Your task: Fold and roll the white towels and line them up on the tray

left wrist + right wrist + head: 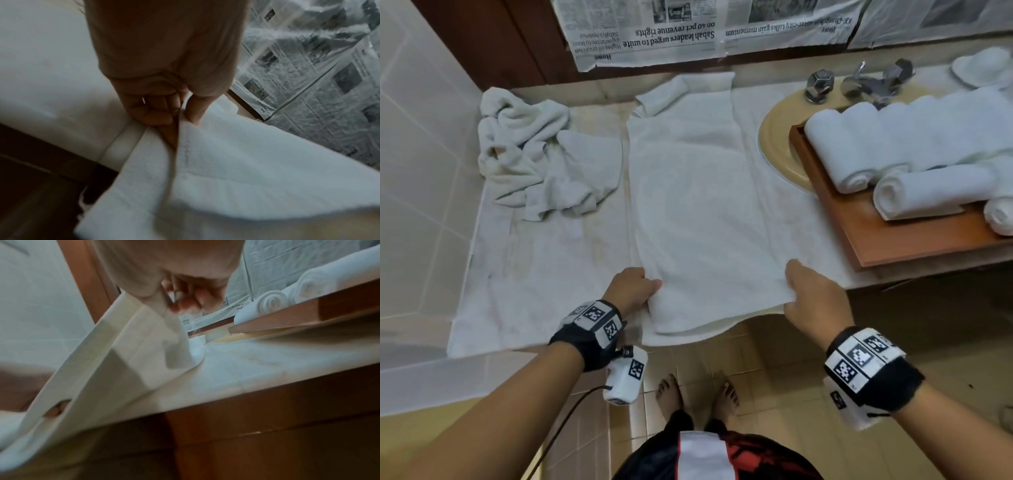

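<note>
A long white terry-cloth towel folded into a narrow strip (688, 192) lies lengthwise on the pale cloth-covered counter (534, 274), its far end turned back in a small flap near the wall and its near end lifted just past the counter's front edge; the person's left hand (633, 289) pinches the near left corner, thumb on top and fingers curled beneath, as the left wrist view shows with the nap bunched between thumb and fingers (156, 113); the right hand (815, 301) grips the near right corner, its fingers curled round the hem in the right wrist view (191, 300), though that picture is blurred; between the two hands the near edge sags in a soft curve. To the left of the strip a crumpled heap of white towels (534, 157) rests near the tiled wall, apart from the strip with bare cloth between; to the right a rectangular brown wooden tray (893, 240) sits over the beige oval basin (777, 144), bearing tightly rolled white towels (859, 147) side by side, their spiral ends facing the person; chrome taps (859, 84) stand behind it, and newspaper sheets (671, 31) cover the wall above.
</note>
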`<state>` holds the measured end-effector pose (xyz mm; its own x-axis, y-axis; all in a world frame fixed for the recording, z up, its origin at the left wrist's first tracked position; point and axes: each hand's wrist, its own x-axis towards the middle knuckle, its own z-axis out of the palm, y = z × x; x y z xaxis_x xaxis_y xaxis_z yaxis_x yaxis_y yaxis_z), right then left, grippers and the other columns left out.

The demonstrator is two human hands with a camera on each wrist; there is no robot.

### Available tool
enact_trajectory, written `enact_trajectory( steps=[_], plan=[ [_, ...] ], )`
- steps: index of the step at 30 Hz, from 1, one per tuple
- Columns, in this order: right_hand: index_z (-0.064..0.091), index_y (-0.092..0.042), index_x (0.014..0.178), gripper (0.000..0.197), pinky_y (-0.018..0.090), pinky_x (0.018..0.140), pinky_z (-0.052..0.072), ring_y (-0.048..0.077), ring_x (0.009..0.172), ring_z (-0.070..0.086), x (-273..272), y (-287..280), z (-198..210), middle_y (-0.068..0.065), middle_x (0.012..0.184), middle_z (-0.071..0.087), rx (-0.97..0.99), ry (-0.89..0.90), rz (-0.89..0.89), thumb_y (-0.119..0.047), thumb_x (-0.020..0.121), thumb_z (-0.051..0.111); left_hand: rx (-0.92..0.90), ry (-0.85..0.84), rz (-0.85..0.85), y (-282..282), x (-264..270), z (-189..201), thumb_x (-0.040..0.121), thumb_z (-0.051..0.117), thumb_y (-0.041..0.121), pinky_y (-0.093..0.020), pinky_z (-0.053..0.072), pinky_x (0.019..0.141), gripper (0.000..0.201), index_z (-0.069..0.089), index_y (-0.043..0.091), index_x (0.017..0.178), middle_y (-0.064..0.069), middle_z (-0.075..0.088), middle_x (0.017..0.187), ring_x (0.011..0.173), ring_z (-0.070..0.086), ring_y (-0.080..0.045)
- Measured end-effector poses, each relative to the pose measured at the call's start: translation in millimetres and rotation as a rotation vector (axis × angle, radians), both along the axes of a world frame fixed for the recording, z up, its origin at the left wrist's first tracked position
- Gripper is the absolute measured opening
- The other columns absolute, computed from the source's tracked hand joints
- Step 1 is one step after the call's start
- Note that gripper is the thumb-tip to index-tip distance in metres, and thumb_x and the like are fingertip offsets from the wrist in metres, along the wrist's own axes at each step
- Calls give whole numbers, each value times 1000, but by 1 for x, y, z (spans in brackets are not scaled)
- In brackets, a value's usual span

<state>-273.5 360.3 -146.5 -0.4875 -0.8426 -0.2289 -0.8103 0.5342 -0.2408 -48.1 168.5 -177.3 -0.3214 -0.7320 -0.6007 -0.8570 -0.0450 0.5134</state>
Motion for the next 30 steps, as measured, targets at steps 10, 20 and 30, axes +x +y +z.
enact_trajectory(
  steps=[10,20,30],
  plan=[
    [41,-20,122,87,31,81,46,19,103,51,-15,-30,-2,-1,113,49,276,-409,-64,-59,58,83,256,-156,-49,-5,12,5,85,73,18,-24,36,50,27,54,6,70,-6,57,59,51,50,-18],
    [60,5,101,23,25,67,40,34,98,60,-33,-106,-25,17,107,63,38,-348,-416,-16,90,57,-14,29,243,-32,-5,-5,83,70,40,-34,52,76,42,65,-2,81,-27,67,102,84,63,-32],
    [42,-4,125,44,31,74,43,35,104,57,-45,-100,-30,14,116,55,113,-327,-432,-21,88,59,-475,3,-252,-36,-25,-5,83,68,40,-45,34,108,70,36,26,144,-2,29,151,138,31,-23]
  ],
)
